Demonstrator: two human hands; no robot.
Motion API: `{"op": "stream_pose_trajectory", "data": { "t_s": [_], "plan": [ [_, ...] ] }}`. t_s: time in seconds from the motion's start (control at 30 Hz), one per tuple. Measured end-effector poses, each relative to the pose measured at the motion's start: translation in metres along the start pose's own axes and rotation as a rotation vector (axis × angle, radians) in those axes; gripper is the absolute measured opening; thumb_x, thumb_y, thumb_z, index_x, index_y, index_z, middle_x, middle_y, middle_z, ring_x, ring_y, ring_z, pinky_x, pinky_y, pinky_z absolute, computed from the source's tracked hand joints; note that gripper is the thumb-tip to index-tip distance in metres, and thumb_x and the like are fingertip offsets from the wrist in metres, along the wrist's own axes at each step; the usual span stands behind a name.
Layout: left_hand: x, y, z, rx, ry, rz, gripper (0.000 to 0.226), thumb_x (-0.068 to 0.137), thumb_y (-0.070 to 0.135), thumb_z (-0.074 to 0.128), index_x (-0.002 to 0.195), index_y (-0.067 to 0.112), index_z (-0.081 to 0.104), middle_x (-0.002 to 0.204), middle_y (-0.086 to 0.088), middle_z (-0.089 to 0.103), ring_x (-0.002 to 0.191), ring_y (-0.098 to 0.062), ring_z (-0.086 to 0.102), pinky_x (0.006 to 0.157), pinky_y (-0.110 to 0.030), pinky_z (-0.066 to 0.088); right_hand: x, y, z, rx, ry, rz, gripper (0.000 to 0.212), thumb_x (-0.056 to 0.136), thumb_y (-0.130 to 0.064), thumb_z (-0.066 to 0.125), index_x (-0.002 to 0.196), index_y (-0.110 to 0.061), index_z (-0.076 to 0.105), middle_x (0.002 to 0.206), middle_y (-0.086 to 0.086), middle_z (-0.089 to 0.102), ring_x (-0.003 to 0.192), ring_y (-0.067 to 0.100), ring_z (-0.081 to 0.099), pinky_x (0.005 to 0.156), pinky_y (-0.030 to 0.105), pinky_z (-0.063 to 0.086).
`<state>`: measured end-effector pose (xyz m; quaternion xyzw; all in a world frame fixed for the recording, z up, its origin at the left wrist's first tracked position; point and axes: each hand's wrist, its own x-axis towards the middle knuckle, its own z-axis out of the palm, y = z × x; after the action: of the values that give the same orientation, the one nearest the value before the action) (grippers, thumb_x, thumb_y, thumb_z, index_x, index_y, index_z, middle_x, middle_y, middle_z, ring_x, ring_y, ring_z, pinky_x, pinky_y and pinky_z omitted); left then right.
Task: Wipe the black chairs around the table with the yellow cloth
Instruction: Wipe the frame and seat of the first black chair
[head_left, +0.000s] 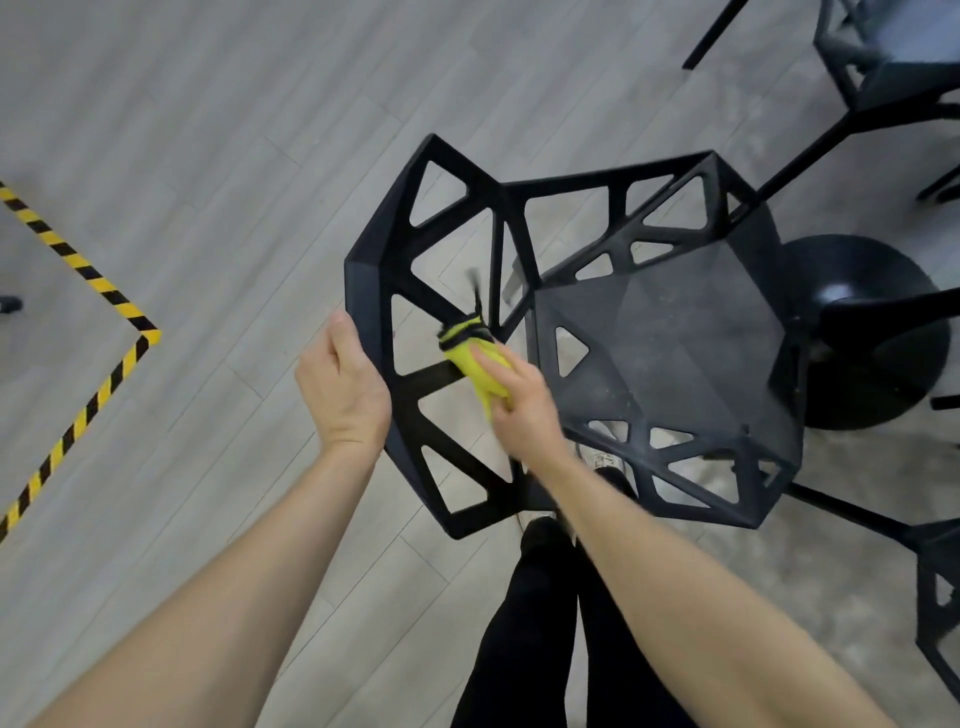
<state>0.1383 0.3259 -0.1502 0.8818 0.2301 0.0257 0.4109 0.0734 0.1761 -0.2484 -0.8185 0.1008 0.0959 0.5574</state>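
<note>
Right now my legs in black trousers (524, 623) stand just behind the black chair (660, 343), which I take as my landmark. My left hand (345, 387) grips the outer rim of its backrest, fingers curled round the edge, steadying it. My right hand (511, 400) is clamped on the yellow cloth (480, 371), pressing it against a strut on the inner face of the backrest, just beside the seat.

I judge the risks to be small ones: the cloth's dark-striped hem could snag in one of the triangular cut-outs, and a hard push could tip or slide the chair on the smooth floor if my left hand slackens (it is the only brace).

The chair is matt black, a lattice of angular struts, and its faceted seat shows pale dust and scuffs, so I reckon that part is not yet wiped. Beyond it stands a round black pedestal base (872, 332), probably the surface's foot, and farther off a second chair (883, 57). Left of the chair, striped hazard tape (98, 283) runs across the floor.
</note>
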Motion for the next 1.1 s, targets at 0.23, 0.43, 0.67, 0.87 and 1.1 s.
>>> {"op": "stream_pose_trajectory", "data": {
  "t_s": [0.23, 0.43, 0.67, 0.87, 1.1],
  "plan": [
    [0.005, -0.010, -0.002, 0.056, 0.004, 0.024, 0.053, 0.110, 0.038, 0.034, 0.068, 0.006, 0.040, 0.066, -0.017, 0.040, 0.063, -0.025, 0.035, 0.063, -0.049, 0.032, 0.051, -0.076, -0.022, 0.274, 0.307, 0.043, 0.070, 0.085, 0.009, 0.049, 0.142, -0.028, 0.067, 0.146, -0.006, 0.056, 0.136, 0.012, 0.053, 0.114, 0.031, 0.046],
    [-0.001, -0.003, -0.003, 0.071, 0.025, 0.029, 0.045, 0.111, 0.027, 0.039, 0.068, 0.026, 0.024, 0.067, 0.006, 0.022, 0.062, -0.013, 0.023, 0.060, -0.037, 0.021, 0.028, -0.037, 0.001, 0.037, -0.021, -0.060, 0.079, 0.095, 0.012, 0.054, 0.161, -0.030, 0.044, 0.166, -0.017, 0.033, 0.151, 0.000, 0.030, 0.125, 0.032, 0.036],
    [-0.004, -0.001, -0.003, 0.075, 0.010, 0.039, 0.044, 0.113, 0.023, 0.037, 0.070, 0.015, 0.034, 0.067, 0.000, 0.030, 0.063, -0.011, 0.030, 0.060, -0.036, 0.027, 0.031, -0.059, -0.024, 0.196, 0.101, 0.195, 0.073, 0.099, -0.001, 0.053, 0.160, -0.040, 0.042, 0.161, -0.011, 0.042, 0.148, 0.011, 0.042, 0.119, 0.024, 0.037],
    [-0.005, 0.005, -0.005, 0.110, -0.016, 0.024, 0.042, 0.115, 0.032, 0.032, 0.077, 0.017, 0.042, 0.070, 0.001, 0.037, 0.067, -0.015, 0.034, 0.065, -0.046, 0.032, 0.039, -0.029, -0.008, 0.059, -0.100, 0.108, 0.079, 0.093, 0.004, 0.058, 0.158, -0.040, 0.047, 0.163, -0.012, 0.040, 0.147, 0.015, 0.042, 0.125, 0.034, 0.037],
    [-0.002, -0.011, -0.006, 0.115, -0.044, -0.026, 0.057, 0.113, 0.048, 0.026, 0.092, 0.006, 0.058, 0.090, -0.029, 0.065, 0.086, -0.045, 0.059, 0.079, -0.065, 0.049, 0.109, -0.102, -0.042, 0.161, 0.233, -0.173, 0.078, 0.088, 0.011, 0.053, 0.158, -0.023, 0.050, 0.166, 0.000, 0.039, 0.148, 0.025, 0.042, 0.124, 0.027, 0.029]
  ]
}}
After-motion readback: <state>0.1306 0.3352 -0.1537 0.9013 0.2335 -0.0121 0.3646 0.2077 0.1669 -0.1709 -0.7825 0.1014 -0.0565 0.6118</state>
